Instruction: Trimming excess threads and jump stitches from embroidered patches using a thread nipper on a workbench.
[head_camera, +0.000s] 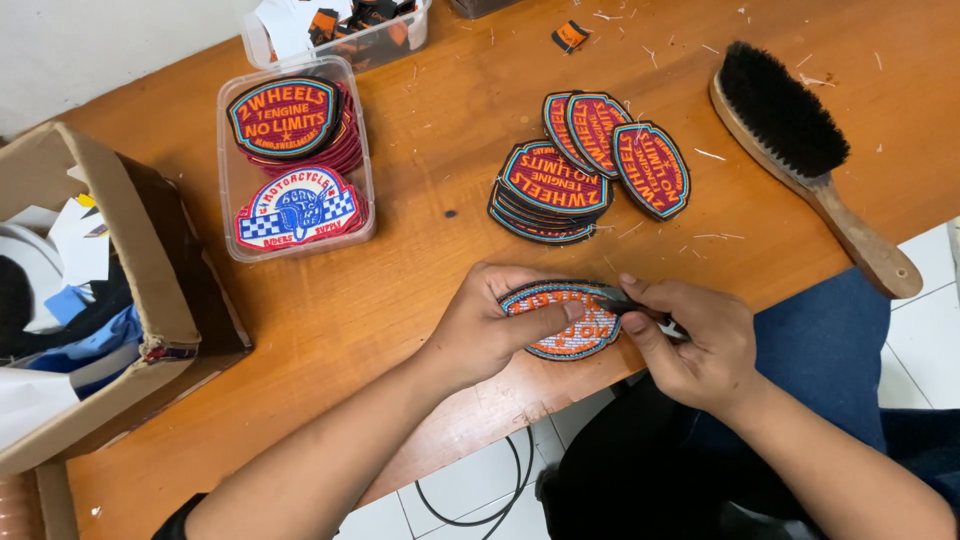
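My left hand (495, 325) holds an oval embroidered patch (572, 330), red with a blue border, near the front edge of the wooden table (400, 300). Its thumb presses on the patch's face. My right hand (690, 340) grips a small dark cutting tool (640, 305) whose tip touches the patch's right edge. Behind my hands lies a stack of similar patches (548, 190), with three more patches (620, 150) fanned out to its right.
A clear plastic tray (295, 240) at the back left holds more patches. A cardboard box (100, 300) of scraps stands at the left edge. A wooden brush (805, 150) with black bristles lies at the right. Thread clippings litter the table. A black cable (490, 500) runs on the tiled floor below.
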